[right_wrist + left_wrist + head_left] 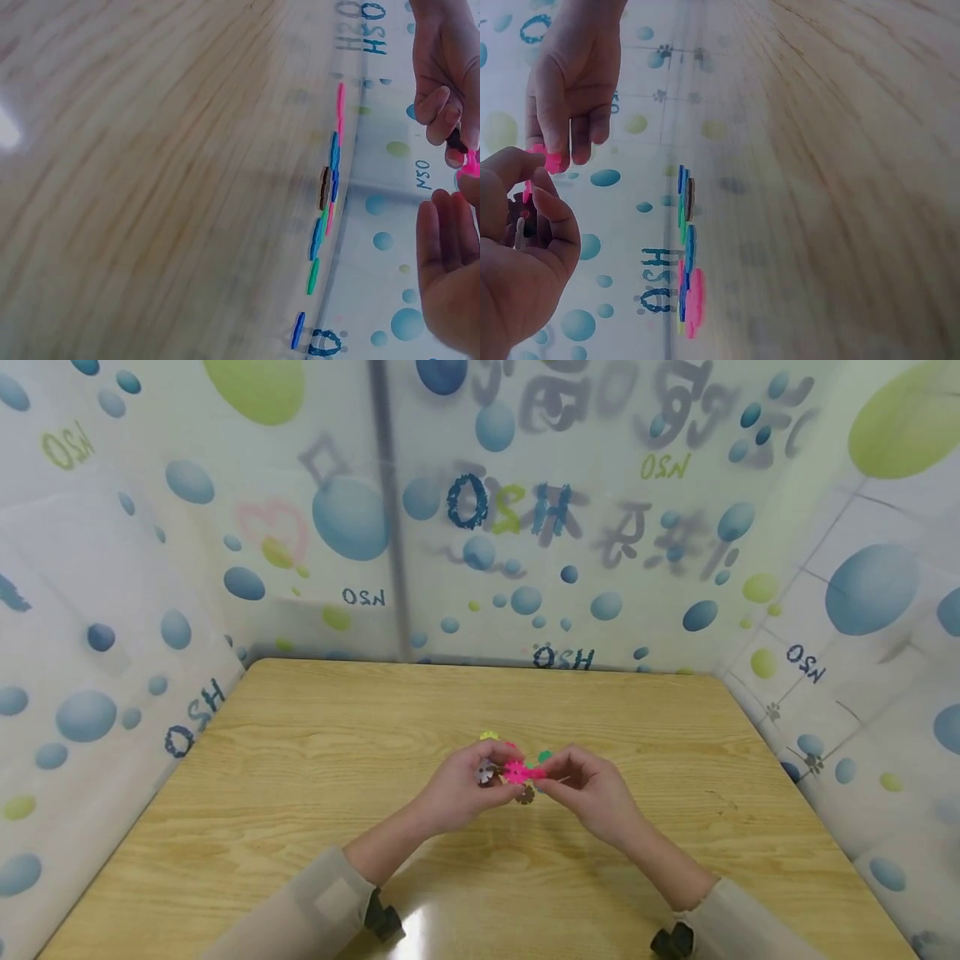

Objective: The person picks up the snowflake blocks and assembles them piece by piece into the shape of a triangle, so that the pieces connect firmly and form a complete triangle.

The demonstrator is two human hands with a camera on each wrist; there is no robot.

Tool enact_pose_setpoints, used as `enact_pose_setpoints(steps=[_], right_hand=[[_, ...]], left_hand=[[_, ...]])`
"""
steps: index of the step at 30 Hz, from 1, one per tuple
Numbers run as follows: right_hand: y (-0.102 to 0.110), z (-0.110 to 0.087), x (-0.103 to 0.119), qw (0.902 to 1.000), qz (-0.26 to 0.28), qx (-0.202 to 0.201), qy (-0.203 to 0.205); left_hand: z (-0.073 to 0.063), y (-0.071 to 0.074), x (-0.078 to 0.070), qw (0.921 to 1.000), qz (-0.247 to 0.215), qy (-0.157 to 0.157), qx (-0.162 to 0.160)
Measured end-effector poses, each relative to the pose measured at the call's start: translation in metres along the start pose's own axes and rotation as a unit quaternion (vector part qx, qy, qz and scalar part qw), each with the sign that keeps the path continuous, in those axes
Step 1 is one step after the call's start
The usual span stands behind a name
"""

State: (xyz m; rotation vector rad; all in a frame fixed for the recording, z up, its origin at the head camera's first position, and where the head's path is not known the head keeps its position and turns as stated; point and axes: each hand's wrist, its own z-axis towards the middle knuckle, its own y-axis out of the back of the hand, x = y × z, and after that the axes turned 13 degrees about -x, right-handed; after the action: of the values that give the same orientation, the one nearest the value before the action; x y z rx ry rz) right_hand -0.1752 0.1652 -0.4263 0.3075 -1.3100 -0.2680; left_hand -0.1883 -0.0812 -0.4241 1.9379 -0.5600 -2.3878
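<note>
My left hand point(459, 787) grips a small cluster of joined plastic snowflake discs, with a greyish disc point(485, 772) by its palm and a pink disc point(515, 772) at its fingertips. From the right, my right hand point(598, 795) pinches another pink snowflake disc point(536, 773) between thumb and fingers, right up against the first. Both hands are raised above the table in the left wrist view, where pink plastic point(551, 160) shows at the right fingertips. A dark disc point(454, 139) peeks from the left hand in the right wrist view.
More loose discs lie on the wooden table point(337, 718) behind the hands, including a yellow one point(489, 735), a green one point(545, 757) and a brown one point(525, 794). A bubble-patterned curtain point(480, 593) encloses the table at the back and both sides.
</note>
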Motion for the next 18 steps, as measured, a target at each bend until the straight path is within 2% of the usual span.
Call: enact_pose_setpoints(steps=[4, 11, 18], right_hand=[[0.006, 0.005, -0.006, 0.9993, -0.034, 0.018, -0.005], [0.016, 0.018, -0.022, 0.9936, -0.098, 0.033, -0.046], [0.016, 0.030, -0.041, 0.9855, -0.108, 0.098, -0.087]], left_hand=[[0.001, 0.002, 0.002, 0.9999, 0.002, -0.007, -0.011], [0.001, 0.004, 0.003, 0.9998, 0.005, -0.005, -0.019], [0.000, 0.005, 0.003, 0.9994, 0.023, -0.010, -0.023]])
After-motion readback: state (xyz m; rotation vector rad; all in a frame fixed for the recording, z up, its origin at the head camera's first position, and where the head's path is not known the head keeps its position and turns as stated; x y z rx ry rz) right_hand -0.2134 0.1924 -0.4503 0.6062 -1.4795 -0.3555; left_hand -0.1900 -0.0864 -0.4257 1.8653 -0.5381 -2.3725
